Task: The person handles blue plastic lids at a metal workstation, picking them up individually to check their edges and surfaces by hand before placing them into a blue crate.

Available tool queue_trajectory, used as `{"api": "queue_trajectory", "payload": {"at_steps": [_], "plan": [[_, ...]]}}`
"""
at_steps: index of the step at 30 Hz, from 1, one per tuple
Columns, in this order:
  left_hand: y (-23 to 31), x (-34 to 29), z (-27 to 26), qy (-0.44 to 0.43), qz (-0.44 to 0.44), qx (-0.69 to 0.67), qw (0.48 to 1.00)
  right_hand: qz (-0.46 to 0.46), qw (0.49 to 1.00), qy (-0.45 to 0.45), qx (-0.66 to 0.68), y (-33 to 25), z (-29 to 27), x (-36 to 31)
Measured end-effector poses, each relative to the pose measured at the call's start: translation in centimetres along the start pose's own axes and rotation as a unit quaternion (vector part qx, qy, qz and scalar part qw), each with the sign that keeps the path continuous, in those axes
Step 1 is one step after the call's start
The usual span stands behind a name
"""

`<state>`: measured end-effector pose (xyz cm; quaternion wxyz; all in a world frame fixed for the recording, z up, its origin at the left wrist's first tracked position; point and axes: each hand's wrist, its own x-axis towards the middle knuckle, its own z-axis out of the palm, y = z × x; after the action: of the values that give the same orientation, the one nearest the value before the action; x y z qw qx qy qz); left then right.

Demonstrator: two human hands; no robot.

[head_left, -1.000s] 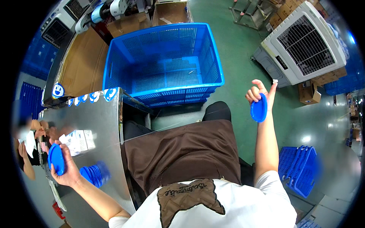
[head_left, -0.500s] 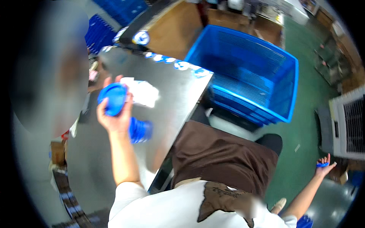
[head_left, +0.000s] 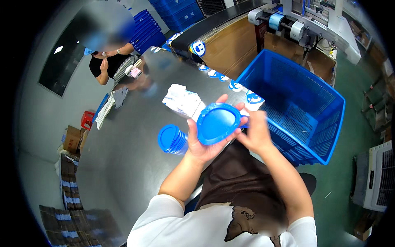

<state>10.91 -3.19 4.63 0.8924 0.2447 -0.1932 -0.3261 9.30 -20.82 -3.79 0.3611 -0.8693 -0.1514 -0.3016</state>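
While held only by fingertips: blue oval lid (head_left: 218, 123) could slip off toward lap or floor.
Risk cause: grip sits on rim only, left hand (head_left: 205, 142) underneath, right hand (head_left: 254, 131) pinching right edge; smooth plastic, little contact.
Second risk: elbow or forearm could nudge stack of blue lids (head_left: 172, 139) lying just beside left wrist on steel table (head_left: 123, 156); stack rests on its side, likely to roll.
Third risk: white packet (head_left: 183, 100) near table edge, close behind lid, could get pushed.
Left hand pose: palm up, fingers curled around lid's lower and left rim, thumb on top edge.
Right hand pose: blurred, fingers closed narrow on lid's right rim.
Lid position: above table edge, before torso, tilted toward camera.
Blue crate (head_left: 300, 103): right of hands, apart from lid.
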Motion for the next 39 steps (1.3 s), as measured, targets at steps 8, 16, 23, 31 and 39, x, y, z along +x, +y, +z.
{"api": "queue_trajectory", "payload": {"at_steps": [8, 16, 23, 31, 39], "plan": [[0.6, -1.8, -1.3, -0.001, 0.0, -0.04, 0.999, 0.018, 0.99, -0.14, 0.01, -0.3, 7.4, -0.7], [0.6, -2.0, -3.3, 0.013, 0.016, -0.185, 0.982, 0.001, 0.979, -0.16, -0.127, -1.6, 6.6, 0.4], [1.9, -2.4, -3.1, 0.067, 0.036, -0.147, 0.986, 0.027, 0.99, -0.139, -0.021, -1.6, 5.5, 1.1], [0.3, -2.6, -0.6, 0.079, -0.05, 0.047, 0.995, 0.168, 0.921, 0.131, 0.326, -4.1, -2.5, -0.1], [-6.5, -1.5, 2.5, 0.029, -0.138, 0.045, 0.989, 0.057, 0.995, 0.07, -0.035, -7.5, -8.9, -1.7]]}}
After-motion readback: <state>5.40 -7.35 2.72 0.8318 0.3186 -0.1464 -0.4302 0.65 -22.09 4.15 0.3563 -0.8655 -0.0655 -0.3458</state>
